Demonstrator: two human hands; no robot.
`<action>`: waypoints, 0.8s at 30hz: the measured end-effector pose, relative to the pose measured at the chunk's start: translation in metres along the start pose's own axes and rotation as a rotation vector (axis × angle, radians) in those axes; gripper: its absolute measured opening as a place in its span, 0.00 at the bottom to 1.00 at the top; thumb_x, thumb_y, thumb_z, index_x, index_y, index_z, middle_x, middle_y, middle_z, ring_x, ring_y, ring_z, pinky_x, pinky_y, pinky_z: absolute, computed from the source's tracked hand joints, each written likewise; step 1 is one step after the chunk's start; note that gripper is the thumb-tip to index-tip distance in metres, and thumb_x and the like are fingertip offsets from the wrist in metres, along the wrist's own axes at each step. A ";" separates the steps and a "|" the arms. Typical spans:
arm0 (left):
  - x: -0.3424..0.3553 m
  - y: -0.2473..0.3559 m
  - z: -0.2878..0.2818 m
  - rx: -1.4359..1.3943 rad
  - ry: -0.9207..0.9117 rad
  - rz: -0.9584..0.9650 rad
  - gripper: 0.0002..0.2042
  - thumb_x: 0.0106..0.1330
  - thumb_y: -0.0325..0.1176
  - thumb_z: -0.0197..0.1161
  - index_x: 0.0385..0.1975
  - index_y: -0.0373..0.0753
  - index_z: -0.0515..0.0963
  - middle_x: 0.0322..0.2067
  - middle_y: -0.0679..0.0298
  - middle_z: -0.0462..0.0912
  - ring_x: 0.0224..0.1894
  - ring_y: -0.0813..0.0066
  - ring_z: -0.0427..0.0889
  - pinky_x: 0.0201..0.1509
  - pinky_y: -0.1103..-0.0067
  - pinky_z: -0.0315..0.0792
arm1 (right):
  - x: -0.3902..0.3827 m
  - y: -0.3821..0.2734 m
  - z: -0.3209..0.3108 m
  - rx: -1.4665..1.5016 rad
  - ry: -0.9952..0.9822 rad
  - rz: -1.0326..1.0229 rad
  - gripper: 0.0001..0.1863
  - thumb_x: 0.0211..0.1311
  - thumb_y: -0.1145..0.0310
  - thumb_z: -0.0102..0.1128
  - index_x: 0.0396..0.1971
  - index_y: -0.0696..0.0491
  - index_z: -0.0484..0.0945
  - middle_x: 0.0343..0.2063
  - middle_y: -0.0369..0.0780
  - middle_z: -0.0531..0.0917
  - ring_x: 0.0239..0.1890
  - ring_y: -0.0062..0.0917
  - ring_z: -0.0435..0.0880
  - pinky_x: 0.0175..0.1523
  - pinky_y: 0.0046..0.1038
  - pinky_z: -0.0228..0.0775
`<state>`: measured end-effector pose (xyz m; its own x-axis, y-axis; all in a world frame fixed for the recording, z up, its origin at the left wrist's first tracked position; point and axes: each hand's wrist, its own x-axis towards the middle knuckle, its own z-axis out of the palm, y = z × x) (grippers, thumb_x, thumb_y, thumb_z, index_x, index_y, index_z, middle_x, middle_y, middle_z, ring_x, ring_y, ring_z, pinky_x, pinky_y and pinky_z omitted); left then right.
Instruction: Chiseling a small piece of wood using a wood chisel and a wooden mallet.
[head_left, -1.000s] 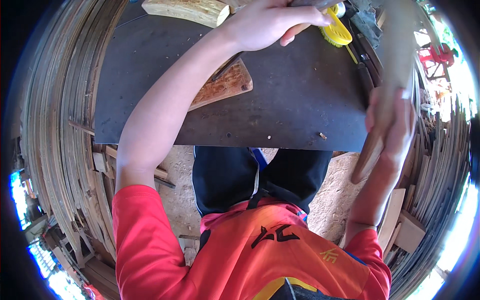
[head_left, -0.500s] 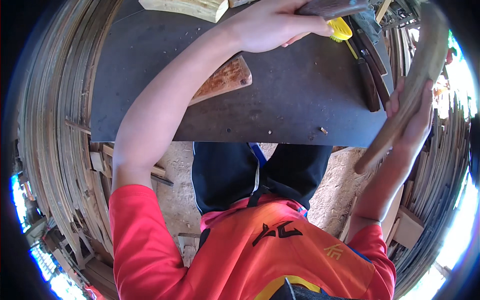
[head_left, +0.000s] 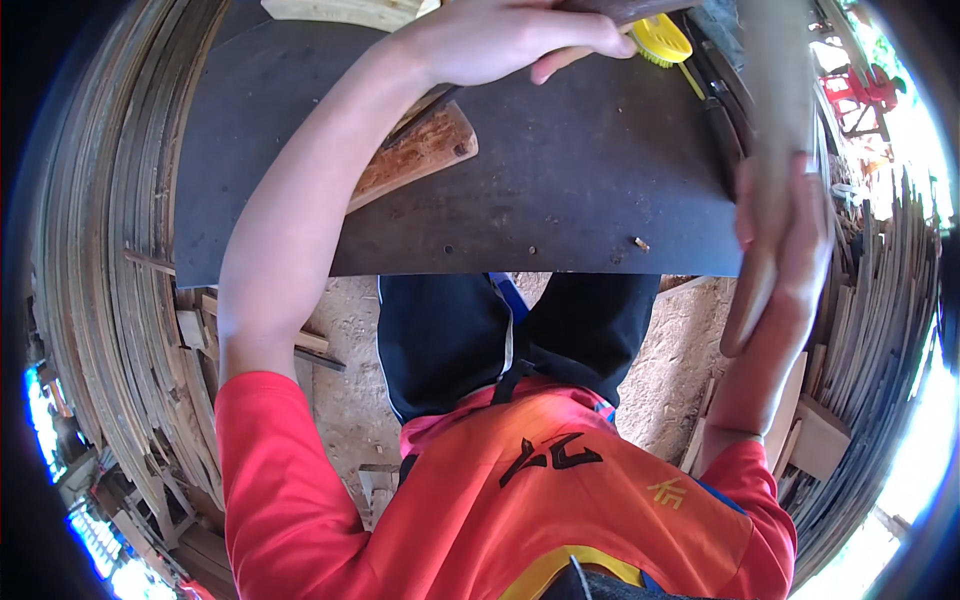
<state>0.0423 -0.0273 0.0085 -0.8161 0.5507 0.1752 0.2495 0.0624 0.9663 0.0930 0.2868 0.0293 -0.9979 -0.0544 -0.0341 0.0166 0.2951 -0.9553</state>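
Across the far side of the dark table (head_left: 560,200) reaches my left arm. My left hand (head_left: 500,42) is closed around a dark brown, bar-like piece (head_left: 635,10), partly cut off by the top edge of the view. At the right, over the table's edge, my right hand (head_left: 806,225) grips a long, thick wooden stick (head_left: 775,110). It points upright and away from me, its far part blurred by motion and its rounded near end by my forearm. A reddish-brown wood block (head_left: 425,150) lies under my left forearm, a dark tool partly visible beside it.
A yellow brush (head_left: 662,40) lies near my left fingertips, beside dark-handled tools (head_left: 722,130). A pale wood piece (head_left: 345,10) lies at the far left. Small chips (head_left: 641,243) dot the tabletop. Stacked planks (head_left: 110,220) line both sides.
The wooden stick in my right hand has swung left and turned more upright. My left hand, with the dark piece, has shifted slightly left; the whole view has moved a little.
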 end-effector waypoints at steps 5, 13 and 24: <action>0.000 0.005 0.002 0.022 -0.051 -0.076 0.09 0.75 0.39 0.58 0.40 0.39 0.75 0.21 0.73 0.70 0.21 0.86 0.68 0.27 0.83 0.61 | 0.004 0.001 0.000 -0.143 -0.114 -0.106 0.28 0.79 0.45 0.44 0.43 0.59 0.77 0.23 0.39 0.78 0.14 0.20 0.71 0.20 0.22 0.61; 0.001 -0.003 -0.007 0.078 -0.088 -0.074 0.11 0.74 0.41 0.59 0.39 0.38 0.75 0.20 0.73 0.69 0.22 0.85 0.68 0.28 0.82 0.60 | 0.011 0.002 -0.004 0.117 -0.013 -0.094 0.23 0.80 0.51 0.47 0.41 0.58 0.77 0.25 0.40 0.80 0.15 0.18 0.74 0.19 0.22 0.63; 0.001 -0.009 -0.031 -0.130 0.215 0.274 0.13 0.75 0.40 0.54 0.30 0.40 0.74 0.16 0.69 0.70 0.21 0.79 0.70 0.32 0.79 0.66 | 0.023 0.023 0.021 0.465 -0.149 0.044 0.31 0.80 0.42 0.40 0.47 0.61 0.70 0.29 0.41 0.75 0.15 0.20 0.70 0.19 0.24 0.62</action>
<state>0.0226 -0.0533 0.0062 -0.8223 0.3442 0.4532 0.4172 -0.1770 0.8914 0.0721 0.2724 0.0003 -0.9764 -0.1977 -0.0868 0.1186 -0.1549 -0.9808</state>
